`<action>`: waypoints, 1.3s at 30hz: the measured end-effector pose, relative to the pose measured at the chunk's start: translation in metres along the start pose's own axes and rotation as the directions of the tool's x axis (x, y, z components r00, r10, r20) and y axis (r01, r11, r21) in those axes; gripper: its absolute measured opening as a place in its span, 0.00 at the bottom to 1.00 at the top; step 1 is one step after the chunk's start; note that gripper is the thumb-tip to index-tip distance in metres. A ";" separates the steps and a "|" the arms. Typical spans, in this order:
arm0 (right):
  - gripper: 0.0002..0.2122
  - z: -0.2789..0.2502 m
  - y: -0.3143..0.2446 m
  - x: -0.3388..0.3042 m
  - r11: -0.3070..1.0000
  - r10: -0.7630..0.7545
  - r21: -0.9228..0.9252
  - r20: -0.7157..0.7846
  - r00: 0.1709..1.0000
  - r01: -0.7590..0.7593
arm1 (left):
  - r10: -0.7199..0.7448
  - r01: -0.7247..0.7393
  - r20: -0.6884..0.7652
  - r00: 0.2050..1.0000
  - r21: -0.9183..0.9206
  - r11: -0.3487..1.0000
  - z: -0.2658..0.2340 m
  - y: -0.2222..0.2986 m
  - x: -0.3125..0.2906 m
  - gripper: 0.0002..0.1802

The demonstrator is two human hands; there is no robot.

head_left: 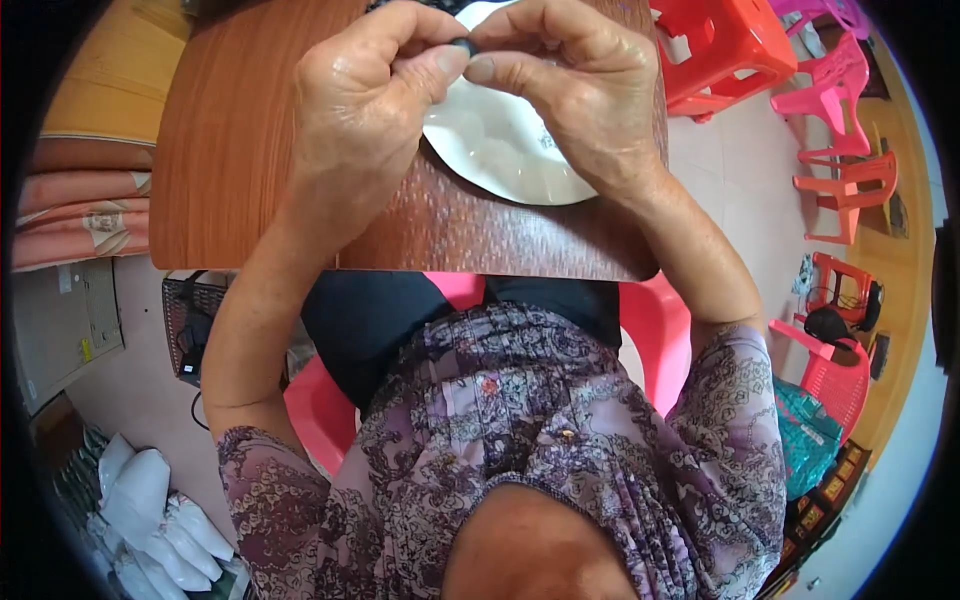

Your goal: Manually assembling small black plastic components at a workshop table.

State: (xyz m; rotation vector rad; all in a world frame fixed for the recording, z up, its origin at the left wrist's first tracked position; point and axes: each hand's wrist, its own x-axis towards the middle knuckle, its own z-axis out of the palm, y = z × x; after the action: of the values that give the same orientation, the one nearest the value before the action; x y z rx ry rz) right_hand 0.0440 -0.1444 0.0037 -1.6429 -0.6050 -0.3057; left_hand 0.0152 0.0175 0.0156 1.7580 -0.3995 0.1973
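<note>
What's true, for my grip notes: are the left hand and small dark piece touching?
Touching: the head view shows the left hand with its thumb against the small dark piece.

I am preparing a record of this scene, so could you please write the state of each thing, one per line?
Left hand: thumb and finger pinched
Right hand: thumb and finger pinched
Small dark piece: held between both hands' fingertips
White plate: on the table, partly hidden
Wooden table: standing
Red stool: upright
Pink chair: occupied
</note>
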 end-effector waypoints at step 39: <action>0.06 -0.009 0.018 0.010 0.813 -0.039 -0.521 0.396 0.917 0.260 | -0.484 0.324 0.133 0.865 -0.884 0.336 -0.007 -0.035 -0.007 0.10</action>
State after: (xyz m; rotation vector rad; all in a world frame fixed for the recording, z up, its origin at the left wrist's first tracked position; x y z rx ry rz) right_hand 0.0635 -0.1526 -0.0044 -2.2625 -1.0074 -0.3131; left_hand 0.0221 0.0319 -0.0175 0.6905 0.1047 -0.2351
